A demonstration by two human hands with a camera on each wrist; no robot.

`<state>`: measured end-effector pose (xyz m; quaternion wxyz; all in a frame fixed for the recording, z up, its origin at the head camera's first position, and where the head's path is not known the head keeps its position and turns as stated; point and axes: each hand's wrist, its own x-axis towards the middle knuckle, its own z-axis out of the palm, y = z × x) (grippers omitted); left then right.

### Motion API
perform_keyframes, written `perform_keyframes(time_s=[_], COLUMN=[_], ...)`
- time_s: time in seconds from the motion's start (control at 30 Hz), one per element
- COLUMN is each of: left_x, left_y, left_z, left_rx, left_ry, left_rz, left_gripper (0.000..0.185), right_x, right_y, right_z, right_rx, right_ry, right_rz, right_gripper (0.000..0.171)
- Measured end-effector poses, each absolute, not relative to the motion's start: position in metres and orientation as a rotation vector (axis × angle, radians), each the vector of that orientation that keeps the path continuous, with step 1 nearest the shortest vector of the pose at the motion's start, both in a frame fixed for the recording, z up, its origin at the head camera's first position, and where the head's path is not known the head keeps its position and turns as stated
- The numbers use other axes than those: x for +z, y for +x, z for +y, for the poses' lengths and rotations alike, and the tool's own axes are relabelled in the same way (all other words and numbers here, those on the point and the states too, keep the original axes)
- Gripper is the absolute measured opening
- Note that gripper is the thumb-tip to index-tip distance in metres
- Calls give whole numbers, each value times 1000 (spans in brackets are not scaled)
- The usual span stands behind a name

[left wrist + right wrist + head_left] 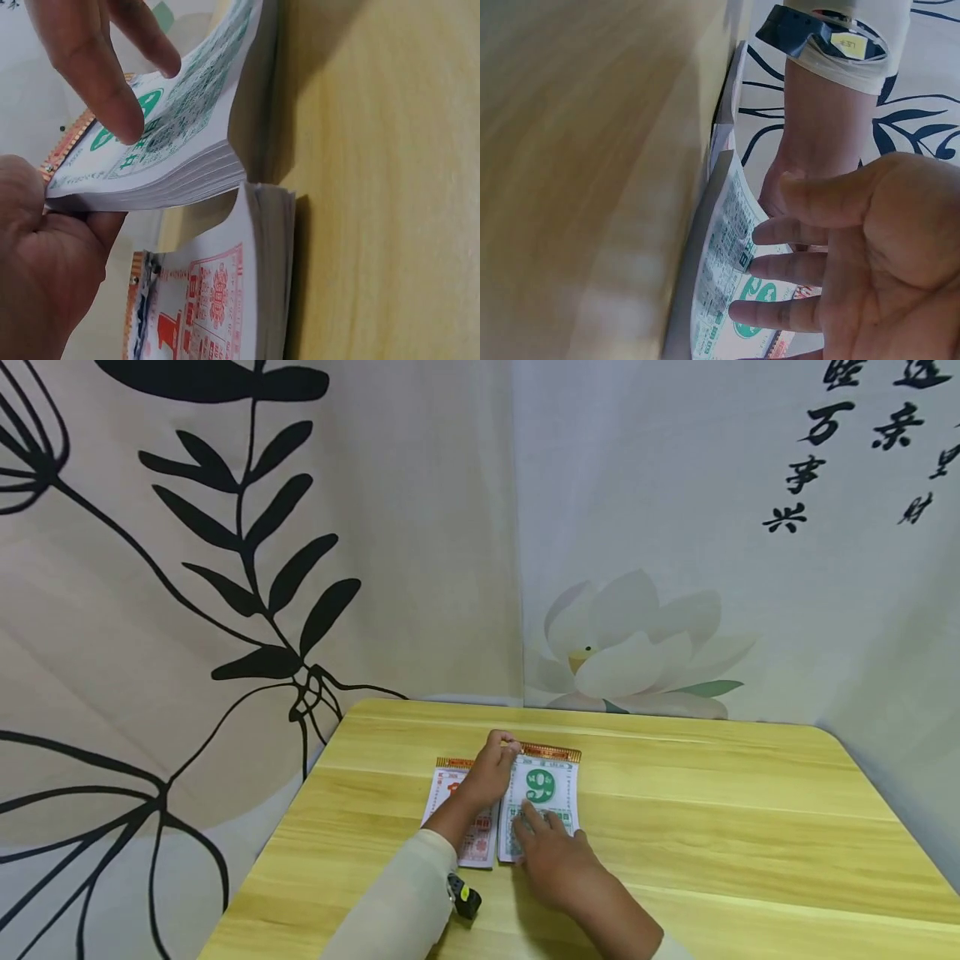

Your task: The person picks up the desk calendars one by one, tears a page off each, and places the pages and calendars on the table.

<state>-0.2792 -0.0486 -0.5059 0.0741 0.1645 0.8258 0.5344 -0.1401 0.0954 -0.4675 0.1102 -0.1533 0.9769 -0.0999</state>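
Observation:
Two tear-off calendar pads lie side by side on the wooden table (712, 827). The right pad (553, 787) shows a green 9; the left pad (442, 797) is printed in red. My left hand (504, 747) reaches over the red pad and pinches the green pad's orange-bound top edge. In the left wrist view that hand (37, 255) holds the bound end of the green pad (187, 112), raised off the table beside the red pad (217, 300). My right hand (534, 825) lies on the green pad's lower half, and its straight fingers (780, 268) touch the top sheet (727, 247).
A wrist camera strap (465, 897) sits on the left sleeve near the table's front edge. Printed cloth backdrops hang close behind and to the left of the table, one with black leaves (247, 527), one with a lotus (622, 652). Bare wood stretches to the right of the pads.

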Motion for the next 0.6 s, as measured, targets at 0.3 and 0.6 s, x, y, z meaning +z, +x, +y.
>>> perform_keyframes(time_s=[0.3, 0.6], left_x=[-500, -492], left_y=[-279, -276], left_z=[-48, -43], left_rx=[1646, 1706], left_ry=[436, 408], left_rz=[2435, 2398], left_gripper=[34, 30], right_x=[-451, -444], right_y=[-135, -131], right_z=[103, 107], right_rx=[-338, -364], right_ry=[-488, -487], right_rz=[2925, 2985], right_gripper=[58, 67])
